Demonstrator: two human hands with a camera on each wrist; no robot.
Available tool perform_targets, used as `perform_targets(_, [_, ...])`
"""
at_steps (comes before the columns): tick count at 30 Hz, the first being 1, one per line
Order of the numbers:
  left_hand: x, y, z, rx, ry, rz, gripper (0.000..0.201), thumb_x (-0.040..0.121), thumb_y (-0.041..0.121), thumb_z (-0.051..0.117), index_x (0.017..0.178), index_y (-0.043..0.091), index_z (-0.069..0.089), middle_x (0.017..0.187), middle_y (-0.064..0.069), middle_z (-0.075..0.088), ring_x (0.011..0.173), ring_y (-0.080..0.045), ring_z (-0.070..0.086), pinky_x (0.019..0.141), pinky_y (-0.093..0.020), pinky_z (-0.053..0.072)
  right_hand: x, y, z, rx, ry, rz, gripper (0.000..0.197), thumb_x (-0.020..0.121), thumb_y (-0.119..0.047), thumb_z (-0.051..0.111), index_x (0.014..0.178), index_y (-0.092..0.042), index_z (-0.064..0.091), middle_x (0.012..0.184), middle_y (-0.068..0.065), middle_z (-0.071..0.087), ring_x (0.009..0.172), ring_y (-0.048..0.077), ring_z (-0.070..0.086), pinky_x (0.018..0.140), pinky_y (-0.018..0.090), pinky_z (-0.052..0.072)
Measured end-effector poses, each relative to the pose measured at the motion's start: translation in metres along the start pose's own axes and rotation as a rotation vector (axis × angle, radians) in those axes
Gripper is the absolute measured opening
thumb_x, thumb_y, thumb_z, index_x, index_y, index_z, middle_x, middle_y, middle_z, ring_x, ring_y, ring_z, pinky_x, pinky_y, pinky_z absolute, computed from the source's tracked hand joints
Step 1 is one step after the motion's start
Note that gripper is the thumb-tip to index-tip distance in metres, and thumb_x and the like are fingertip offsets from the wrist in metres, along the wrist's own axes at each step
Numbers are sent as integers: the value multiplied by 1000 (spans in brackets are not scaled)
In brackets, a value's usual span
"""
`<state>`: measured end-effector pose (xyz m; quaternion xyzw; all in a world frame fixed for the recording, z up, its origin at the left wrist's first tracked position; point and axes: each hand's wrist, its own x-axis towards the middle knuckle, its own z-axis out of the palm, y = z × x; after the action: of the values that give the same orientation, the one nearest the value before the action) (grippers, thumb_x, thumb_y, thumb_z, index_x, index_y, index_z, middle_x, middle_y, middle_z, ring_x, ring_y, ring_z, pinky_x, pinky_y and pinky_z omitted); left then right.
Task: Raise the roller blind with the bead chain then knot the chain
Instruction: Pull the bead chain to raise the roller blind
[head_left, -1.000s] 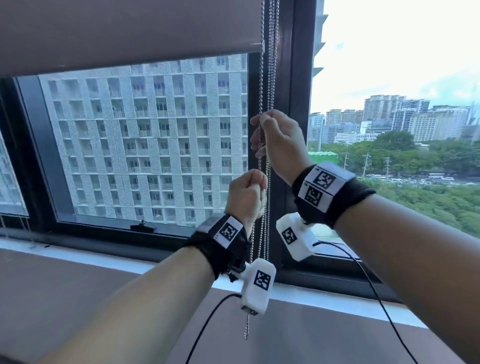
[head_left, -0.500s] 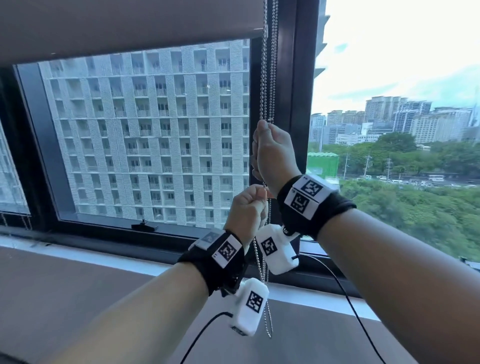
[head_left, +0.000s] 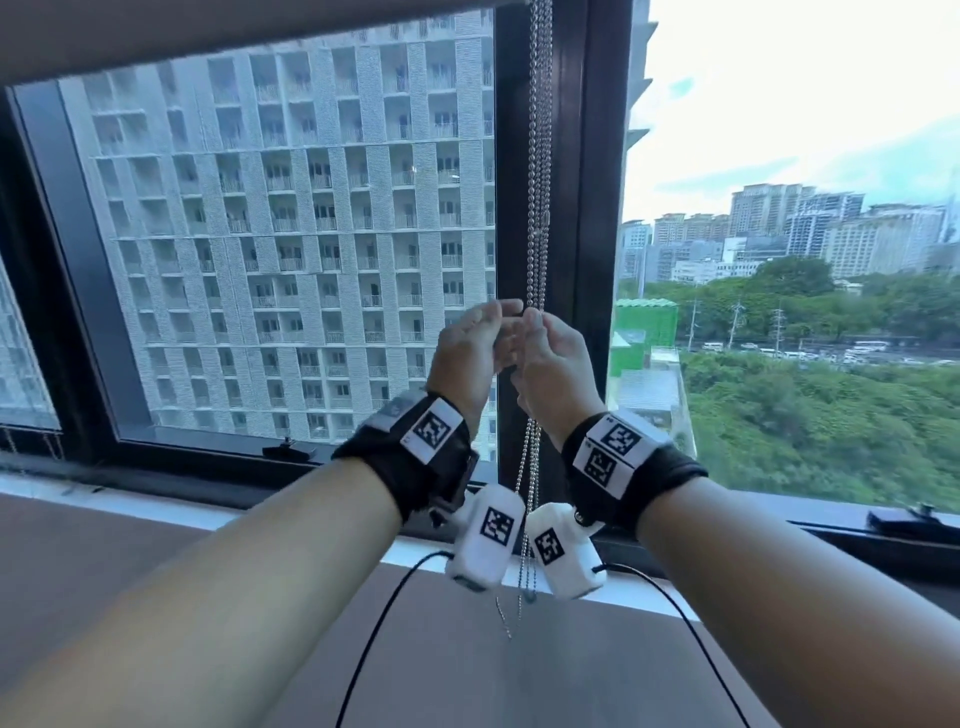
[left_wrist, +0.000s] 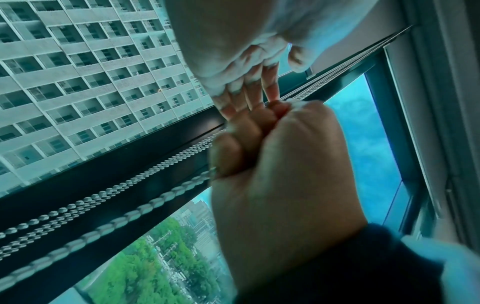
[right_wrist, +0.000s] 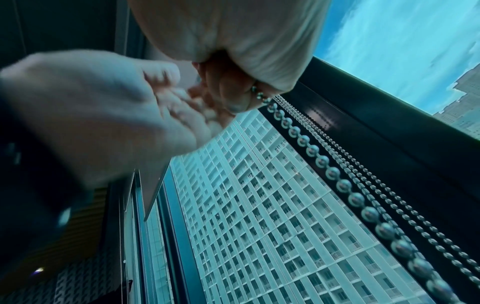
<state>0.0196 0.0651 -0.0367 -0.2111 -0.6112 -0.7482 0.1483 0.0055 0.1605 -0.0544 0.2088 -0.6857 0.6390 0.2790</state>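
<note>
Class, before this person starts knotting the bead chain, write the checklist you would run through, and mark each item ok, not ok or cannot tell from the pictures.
1. Blind raised: ok, its hem sits at the top of the window.
2. Right hand holds the chain: ok, beads run out of its closed fingers.
3. Left hand holds the chain: cannot tell, its fingers are spread by the right hand's.
4. Slack below the hands: ok, strands hang down past both wrists.
5. Knot begun: cannot tell, the hands hide that stretch.
</note>
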Motion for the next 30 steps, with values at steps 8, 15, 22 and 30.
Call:
perform_targets(8, [24, 30, 29, -146, -49, -87, 41, 103, 30, 31, 97, 6, 63, 79, -10, 70, 79, -24, 68, 80, -33, 52, -16, 32, 3, -111, 97, -16, 42, 103, -31, 40, 62, -23, 35, 54, -8, 35, 52, 17, 33, 54, 36, 33])
perform_targets(15, [25, 15, 35, -60, -32, -45, 33, 101, 18, 34, 76, 13, 56, 43, 9, 42, 34, -6, 31, 37, -18, 21, -41, 53, 0, -153, 28, -44, 42, 103, -30, 41, 67, -9, 37, 59, 2, 36, 57, 17, 34, 53, 32, 31])
perform_targets(22, [20, 4, 29, -57, 62, 7, 41, 98, 10, 36, 60, 17, 48, 43, 7, 37, 33, -6, 22, 34, -15, 14, -50, 55, 0, -50, -89, 63, 35, 102, -24, 46, 68, -18, 49, 60, -3, 41, 56, 8, 37, 53, 21, 33])
perform_targets(30, [9, -12, 23, -24, 70, 36, 40, 95, 6, 39, 58, 17, 51, 44, 5, 37, 37, -9, 27, 39, -21, 18, -23, 24, -18, -11, -89, 11, 25, 73, -13, 47, 89, -25, 62, 76, 2, 61, 70, 19, 56, 64, 41, 50])
